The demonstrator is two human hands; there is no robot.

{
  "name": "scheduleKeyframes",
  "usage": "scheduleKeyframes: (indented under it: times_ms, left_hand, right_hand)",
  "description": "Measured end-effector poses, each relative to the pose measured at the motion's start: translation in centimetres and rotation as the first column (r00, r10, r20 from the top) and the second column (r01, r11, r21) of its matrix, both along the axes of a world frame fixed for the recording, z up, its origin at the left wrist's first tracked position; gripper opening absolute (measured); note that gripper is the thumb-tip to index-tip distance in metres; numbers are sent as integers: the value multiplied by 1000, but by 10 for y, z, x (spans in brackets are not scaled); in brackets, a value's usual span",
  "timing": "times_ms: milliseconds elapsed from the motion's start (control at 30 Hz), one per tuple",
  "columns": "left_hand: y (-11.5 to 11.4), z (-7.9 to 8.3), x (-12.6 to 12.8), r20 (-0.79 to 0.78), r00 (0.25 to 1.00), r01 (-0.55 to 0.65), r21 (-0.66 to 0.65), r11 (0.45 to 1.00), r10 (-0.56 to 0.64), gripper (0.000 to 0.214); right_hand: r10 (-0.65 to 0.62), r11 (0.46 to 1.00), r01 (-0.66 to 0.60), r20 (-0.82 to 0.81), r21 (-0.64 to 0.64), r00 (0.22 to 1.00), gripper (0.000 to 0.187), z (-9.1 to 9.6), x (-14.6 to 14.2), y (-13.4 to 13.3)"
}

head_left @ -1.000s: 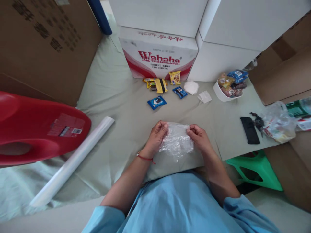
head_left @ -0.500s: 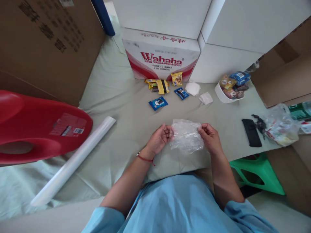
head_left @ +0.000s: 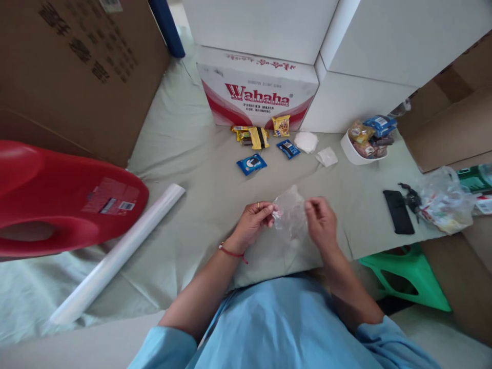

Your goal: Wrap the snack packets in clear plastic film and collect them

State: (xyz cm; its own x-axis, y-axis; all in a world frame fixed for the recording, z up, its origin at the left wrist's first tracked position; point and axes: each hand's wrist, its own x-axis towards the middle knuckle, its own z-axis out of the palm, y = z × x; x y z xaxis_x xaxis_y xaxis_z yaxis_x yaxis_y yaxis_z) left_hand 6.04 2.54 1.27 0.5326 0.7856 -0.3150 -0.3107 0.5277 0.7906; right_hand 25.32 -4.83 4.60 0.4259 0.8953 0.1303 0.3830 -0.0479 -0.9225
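A thin, crumpled clear plastic bag (head_left: 291, 212) is held above the cloth near the front edge of the table. Thumb and fingers of my left hand (head_left: 254, 219) pinch its left side. My right hand (head_left: 322, 220) is closed at its right edge, somewhat blurred by motion. Beyond the hands lie a blue snack packet (head_left: 251, 164), a smaller blue packet (head_left: 288, 148), several yellow packets (head_left: 259, 138) and two white folded pieces (head_left: 306, 142), perhaps tissues.
A red jug-like container (head_left: 69, 200) and a clear film roll (head_left: 119, 253) lie on the left. To the right are a white bowl of snacks (head_left: 357, 152), a black phone (head_left: 398, 211) and a stuffed plastic bag (head_left: 446, 202). A Wahaba carton (head_left: 257, 97) stands behind.
The plastic bag has gone from spread wide to narrower and tilted, its top corner raised. My right hand has moved left, closer to my left hand.
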Motion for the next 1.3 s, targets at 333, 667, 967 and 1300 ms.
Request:
scheduleKeyframes:
  times_ms: [333, 667, 967, 1300]
  left_hand:
    - [3, -2, 2, 62, 963, -266, 37, 963, 264, 36]
    - [21, -8, -18, -264, 868, -362, 244, 900, 421, 31]
    - [24, -13, -24, -563, 711, -116, 498, 859, 422, 26]
    - [23, -16, -23, -597, 665, -83, 539, 838, 449, 32]
  right_hand:
    - [-47, 994, 4, -413, -105, 909, 30, -3, -12, 3]
    - [-189, 953, 31, -513, -301, 837, 49, -2, 58, -14]
    - [-131, 957, 171, 178, -234, 975, 38, -19, 100, -14]
    - [372, 904, -428, 447, 25, 813, 19, 10, 2, -31]
